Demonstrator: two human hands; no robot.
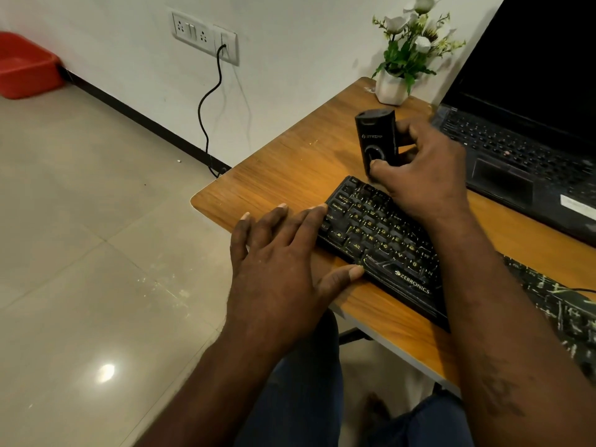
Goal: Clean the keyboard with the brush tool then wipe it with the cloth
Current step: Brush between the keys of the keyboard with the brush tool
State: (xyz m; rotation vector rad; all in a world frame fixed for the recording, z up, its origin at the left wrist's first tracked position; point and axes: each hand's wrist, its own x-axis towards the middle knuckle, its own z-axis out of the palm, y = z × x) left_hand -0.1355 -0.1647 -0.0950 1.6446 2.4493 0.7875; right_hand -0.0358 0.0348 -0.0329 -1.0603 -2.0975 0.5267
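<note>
Blue-clad knees (pixel 303 398) sit lowest in the view, tucked just under the front edge of a wooden desk (pixel 290 162). Two bare forearms reach up from them, and the hands are apart.

The left hand (pixel 280 262) lies flat with straight, spread fingers. Its fingertips rest on the left end of a black keyboard (pixel 383 240) and its thumb touches the keyboard's front edge.

The right hand (pixel 425 169) is curled round a black brush tool (pixel 375 137). It holds the tool nearly upright at the keyboard's far left corner, with the thumb pressed on the tool's front face. The tool's lower end is hidden behind the thumb, so whether it touches the keys cannot be told.

The keyboard lies aslant along the desk's near edge and the right forearm crosses its middle. Right of that arm is a dark surface streaked with pale marks. Whether it belongs to the keyboard is unclear.

An open laptop (pixel 516 150) with a dark screen stands behind the right hand. A white-flowered plant (pixel 409 50) in a white pot (pixel 390 88) stands at the desk's far corner.

On the wall, a black cable (pixel 206 104) hangs from a socket (pixel 204 35). A red tub (pixel 25 66) sits on the tiled floor at far left.
</note>
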